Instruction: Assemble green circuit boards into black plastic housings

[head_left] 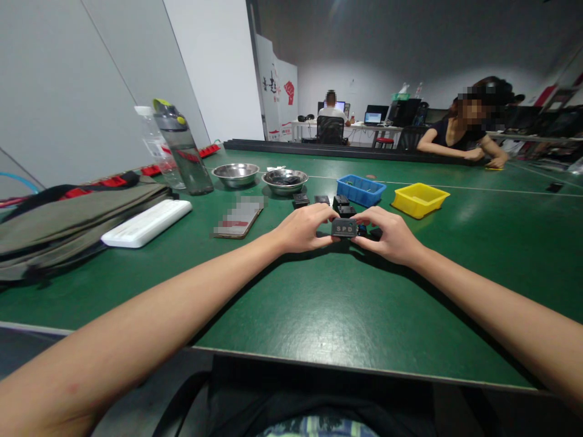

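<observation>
Left hand (303,230) and right hand (392,235) each pinch one end of the black box (345,228) over the desk (296,315), where uneven finger pressure could tilt it and cause a slip.

The block (345,227) is small, dark and boxy, wider than it is tall. Its flat face points to the near side, with the letters "SPD" in pale print, upright and level. It is held between two hands: the left hand (304,228) grips its left end, the right hand (388,237) its right end. It sits over the tabletop (296,303), right of the middle; whether its underside touches cannot be told.
</observation>
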Tool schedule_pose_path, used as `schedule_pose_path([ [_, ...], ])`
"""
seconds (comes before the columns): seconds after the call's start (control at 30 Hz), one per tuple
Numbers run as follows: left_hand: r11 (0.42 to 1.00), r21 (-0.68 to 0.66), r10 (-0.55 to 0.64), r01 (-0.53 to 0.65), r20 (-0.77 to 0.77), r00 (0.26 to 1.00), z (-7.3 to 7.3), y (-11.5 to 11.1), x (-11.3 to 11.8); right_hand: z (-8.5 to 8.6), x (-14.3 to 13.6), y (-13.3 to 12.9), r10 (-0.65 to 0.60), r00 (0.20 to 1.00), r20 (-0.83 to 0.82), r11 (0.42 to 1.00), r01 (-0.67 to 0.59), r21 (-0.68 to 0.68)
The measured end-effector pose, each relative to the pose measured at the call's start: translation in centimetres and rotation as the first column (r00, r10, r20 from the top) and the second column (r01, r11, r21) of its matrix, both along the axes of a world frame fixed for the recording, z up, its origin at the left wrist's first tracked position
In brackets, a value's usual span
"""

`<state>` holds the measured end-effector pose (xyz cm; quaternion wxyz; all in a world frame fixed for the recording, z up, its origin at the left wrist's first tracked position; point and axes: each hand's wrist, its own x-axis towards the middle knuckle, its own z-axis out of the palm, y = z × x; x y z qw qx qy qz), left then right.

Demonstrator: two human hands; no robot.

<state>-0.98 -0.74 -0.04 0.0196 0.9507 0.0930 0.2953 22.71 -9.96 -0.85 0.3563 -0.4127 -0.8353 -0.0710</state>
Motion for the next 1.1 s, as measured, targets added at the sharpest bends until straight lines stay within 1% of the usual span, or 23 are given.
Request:
schedule_pose_path([
  [0.6, 1.000, 0.003, 0.006, -0.006, -0.007, 1.000, -0.05, 0.00, 0.04, -0.01, -0.01, -0.02, -0.004, 1.000, -0.002, 1.000, 0.004, -0.009],
  [0.97, 1.000, 0.001, -0.012, 0.012, -0.006, 1.000, 0.04, -0.02, -0.03, -0.06, 0.07, 0.04, 0.000, 1.000, 0.010, 1.000, 0.000, 0.001],
  [1.1, 1.000, -0.001, 0.002, -0.002, -0.013, 1.000, 0.04, 0.04, -0.04, -0.06, 0.05, 0.01, -0.005, 1.000, 0.013, 1.000, 0.005, 0.002],
])
